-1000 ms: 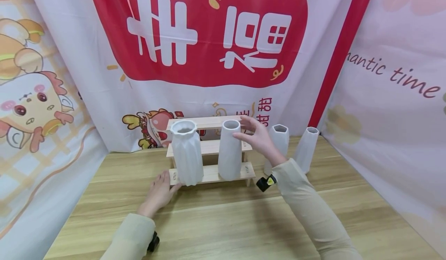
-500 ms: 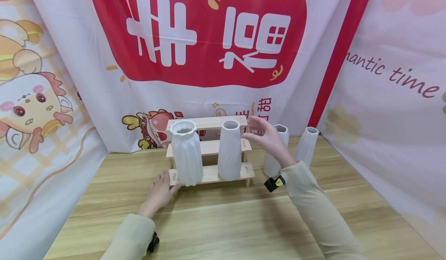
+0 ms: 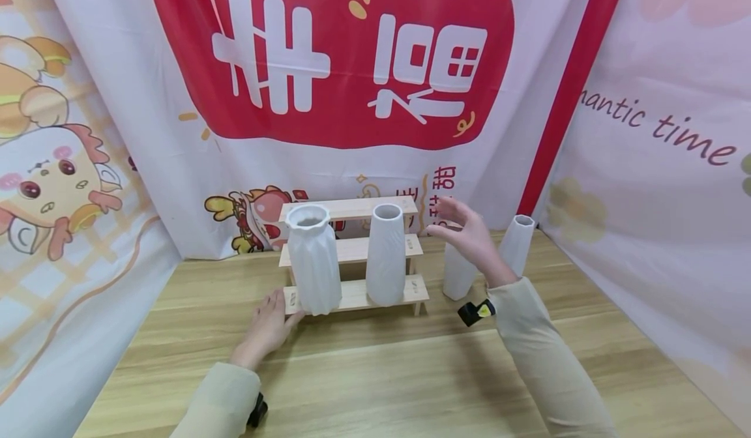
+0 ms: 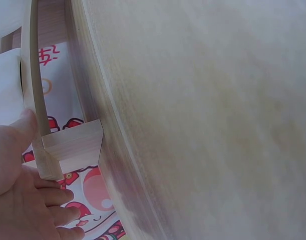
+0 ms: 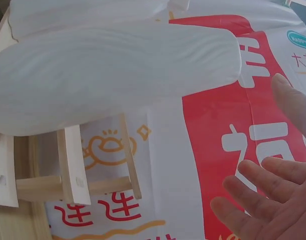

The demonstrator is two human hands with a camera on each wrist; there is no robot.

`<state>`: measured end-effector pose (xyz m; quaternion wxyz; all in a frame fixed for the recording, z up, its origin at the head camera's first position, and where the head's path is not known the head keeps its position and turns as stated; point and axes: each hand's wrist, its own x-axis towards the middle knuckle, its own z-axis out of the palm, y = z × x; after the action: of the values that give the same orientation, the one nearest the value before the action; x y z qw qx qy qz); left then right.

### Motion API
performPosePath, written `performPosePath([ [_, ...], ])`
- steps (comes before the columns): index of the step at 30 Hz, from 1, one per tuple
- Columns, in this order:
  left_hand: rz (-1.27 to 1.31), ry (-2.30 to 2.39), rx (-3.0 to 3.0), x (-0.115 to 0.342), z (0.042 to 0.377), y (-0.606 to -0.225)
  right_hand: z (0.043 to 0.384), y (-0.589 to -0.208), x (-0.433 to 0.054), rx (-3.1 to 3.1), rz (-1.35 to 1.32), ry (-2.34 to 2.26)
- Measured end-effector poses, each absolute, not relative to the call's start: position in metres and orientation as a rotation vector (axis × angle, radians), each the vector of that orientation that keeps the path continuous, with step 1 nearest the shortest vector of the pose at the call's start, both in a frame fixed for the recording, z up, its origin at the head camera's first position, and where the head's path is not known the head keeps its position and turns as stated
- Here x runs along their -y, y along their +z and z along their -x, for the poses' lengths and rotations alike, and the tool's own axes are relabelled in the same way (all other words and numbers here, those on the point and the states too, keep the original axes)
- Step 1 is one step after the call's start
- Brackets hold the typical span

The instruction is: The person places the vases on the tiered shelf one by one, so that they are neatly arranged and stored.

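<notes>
A white pleated vase (image 3: 314, 262) and a white tapered vase (image 3: 386, 255) stand upright on the lowest shelf of a small three-tier wooden rack (image 3: 352, 249). My left hand (image 3: 268, 325) grips the left end of that shelf, thumb along its front edge, fingers at the end; the left wrist view shows the thumb against the shelf board (image 4: 36, 100). To the right of the rack, my right hand (image 3: 469, 238) hangs with fingers spread and nothing held. In the right wrist view it is apart from the tapered vase (image 5: 117, 75).
Behind my right hand, a white vase (image 3: 459, 272) stands on the wooden table (image 3: 364, 373), its top hidden. A slim faceted white vase (image 3: 516, 246) stands farther right. A printed cloth (image 3: 346, 164) hangs behind the rack.
My right hand has moved from the tapered vase's upper side away to the right, its fingers letting go. The tapered vase stays on the shelf. My left hand has not moved.
</notes>
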<state>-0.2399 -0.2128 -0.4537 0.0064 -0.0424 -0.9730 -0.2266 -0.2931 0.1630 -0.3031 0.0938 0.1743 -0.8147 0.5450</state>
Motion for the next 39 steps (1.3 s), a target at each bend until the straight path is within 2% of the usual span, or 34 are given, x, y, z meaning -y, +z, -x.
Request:
performPosePath([
  [24,0.144,-0.709,3.032,0.214,0.241,-0.457,0.292,-0.306,-0.207,2.364,-0.359,1.584],
  [39,0.134,-0.701,3.043,0.213,0.24,-0.456,0.308,-0.326,-0.224,2.44,-0.222,1.549],
])
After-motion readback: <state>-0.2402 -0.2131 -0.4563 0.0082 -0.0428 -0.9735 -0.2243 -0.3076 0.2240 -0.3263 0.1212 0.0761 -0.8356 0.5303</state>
